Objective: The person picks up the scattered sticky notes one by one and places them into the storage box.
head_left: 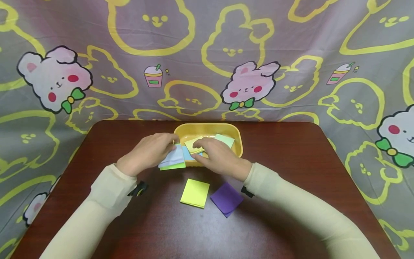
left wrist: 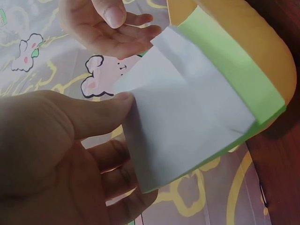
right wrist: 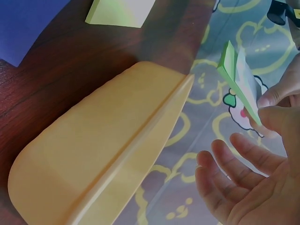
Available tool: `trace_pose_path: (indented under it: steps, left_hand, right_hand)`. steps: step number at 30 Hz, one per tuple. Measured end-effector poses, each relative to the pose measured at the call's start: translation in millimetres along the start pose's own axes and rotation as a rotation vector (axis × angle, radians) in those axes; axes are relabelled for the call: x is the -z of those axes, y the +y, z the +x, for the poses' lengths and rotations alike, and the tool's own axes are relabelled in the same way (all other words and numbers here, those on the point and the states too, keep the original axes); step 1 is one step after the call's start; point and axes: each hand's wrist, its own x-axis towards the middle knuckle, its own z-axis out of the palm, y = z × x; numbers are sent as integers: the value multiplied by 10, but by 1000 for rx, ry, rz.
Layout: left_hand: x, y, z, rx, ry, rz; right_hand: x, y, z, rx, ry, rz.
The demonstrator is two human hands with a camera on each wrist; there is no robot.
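My left hand (head_left: 143, 153) pinches a pale blue sticky note pad (left wrist: 178, 112) together with a bright green pad (left wrist: 243, 75), thumb on the blue face and fingers behind. The two are held at the left end of a yellow plastic box (head_left: 239, 144). Over the box hovers my right hand (head_left: 223, 158), its fingers loosely bent and nothing between them in the right wrist view. Inside the box lie a yellow pad (head_left: 191, 144), a light blue pad (head_left: 186, 154) and a pale green pad (head_left: 227, 139), partly covered by that hand.
On the dark wooden table (head_left: 284, 154), nearer me than the box, lie a yellow sticky note pad (head_left: 195, 193) and a purple pad (head_left: 227, 198). A patterned cloth (head_left: 194, 64) hangs behind the table's far edge.
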Motion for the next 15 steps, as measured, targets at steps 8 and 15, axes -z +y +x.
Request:
trace_pose_path:
  steps: [8,15]
  left_hand:
    - [35,17,68,-1,15,-4]
    - [61,44,143,12,24,-2]
  right_hand:
    - [7,44,-8,-15,16,19]
    - [20,68,-2,-42,-3,15]
